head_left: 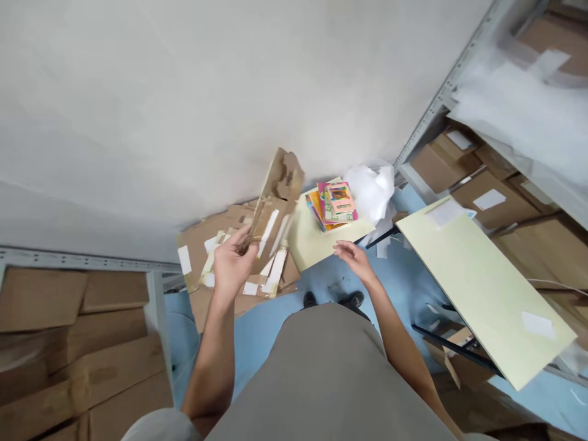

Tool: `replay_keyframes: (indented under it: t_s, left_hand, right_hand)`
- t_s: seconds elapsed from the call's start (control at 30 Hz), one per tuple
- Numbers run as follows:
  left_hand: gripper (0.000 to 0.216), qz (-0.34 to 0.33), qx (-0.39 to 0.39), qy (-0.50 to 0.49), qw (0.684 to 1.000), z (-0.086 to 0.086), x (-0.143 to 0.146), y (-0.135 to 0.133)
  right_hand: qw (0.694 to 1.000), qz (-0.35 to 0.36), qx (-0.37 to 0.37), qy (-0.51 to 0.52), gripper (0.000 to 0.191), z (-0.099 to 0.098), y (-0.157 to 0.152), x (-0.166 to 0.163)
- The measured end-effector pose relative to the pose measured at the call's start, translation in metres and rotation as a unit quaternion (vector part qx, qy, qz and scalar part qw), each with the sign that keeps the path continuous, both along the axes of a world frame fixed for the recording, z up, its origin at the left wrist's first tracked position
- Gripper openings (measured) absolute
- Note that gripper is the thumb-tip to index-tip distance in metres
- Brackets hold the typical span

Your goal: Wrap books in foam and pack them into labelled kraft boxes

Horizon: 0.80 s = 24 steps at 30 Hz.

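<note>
Grey-white wall ahead, blue floor below, shelving with boxes at both sides. My left hand is closed on the lower end of a folded cardboard piece, thumb against fingers; the piece rises, tilted, above and right of that hand. Beneath it lies a heap of flattened cardboard. My right hand holds nothing, fingers loosely curled and part open, well apart from the piece, near the front edge of a pale table bearing booklets.
</note>
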State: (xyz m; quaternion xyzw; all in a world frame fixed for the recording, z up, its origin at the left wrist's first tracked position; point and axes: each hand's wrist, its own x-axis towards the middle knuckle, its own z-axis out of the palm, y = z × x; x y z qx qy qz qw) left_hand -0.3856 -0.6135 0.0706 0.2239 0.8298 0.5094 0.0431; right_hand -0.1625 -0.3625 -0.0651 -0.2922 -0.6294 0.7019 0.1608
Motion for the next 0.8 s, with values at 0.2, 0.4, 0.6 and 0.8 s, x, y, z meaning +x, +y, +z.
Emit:
replay_keyframes:
  t_s: [0.2,0.4,0.6,0.8]
  left_hand:
    - [0.055,-0.267,-0.058,-0.066,0.960,0.011,0.036,0.114]
    - [0.054,-0.470,-0.151,-0.024,0.869,0.010,0.109,0.245]
    - [0.052,-0.518,-0.108,0.096,0.843,0.000,0.188,0.341]
    - [0.097,-0.488,-0.012,0.016,0.873,-0.052,0.220,0.406]
  right_hand:
    - [0.973,-0.191,0.128,-0.014,0.070,0.038,0.087,0.105]
    - [0.962,-0.218,0.162,-0.033,0.048,0.061,0.143,0.230]
    - [0.935,-0.313,0.146,-0.082,0.040,0.050,0.154,0.331]
    - [0.886,-0.449,0.095,-0.064,0.047,0.024,0.163,0.390]
